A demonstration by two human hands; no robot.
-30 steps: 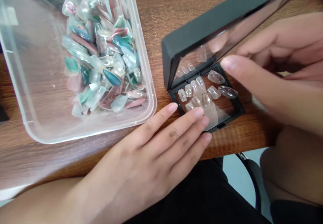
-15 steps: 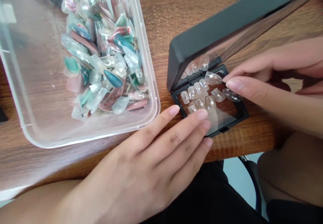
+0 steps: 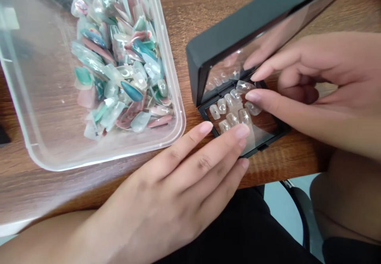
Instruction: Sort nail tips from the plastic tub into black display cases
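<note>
A small black display case (image 3: 258, 147) lies open on the table, its clear-windowed lid (image 3: 238, 37) raised. Several clear press-on nails (image 3: 230, 101) with star, moon and heart decorations stand in rows on its clear base. My left hand (image 3: 181, 188) is spread flat, fingers extended, with its fingertips over the case's near left edge and close to the front nails. My right hand (image 3: 312, 85) has thumb and index finger on either side of a star-marked press-on nail (image 3: 244, 86) near the hinge, pinching it. The right thumb partly covers another nail.
To the left stands a translucent plastic box (image 3: 178, 109) with many loose press-on nails (image 3: 119, 69) in teal, pink and clear. The wooden table's (image 3: 250, 176) near edge runs just in front of the case, with my lap below.
My right hand has moved left and farther into the case, its thumb and index now around the star-marked nail. The case and lid sit slightly farther left. My left hand has barely moved.
</note>
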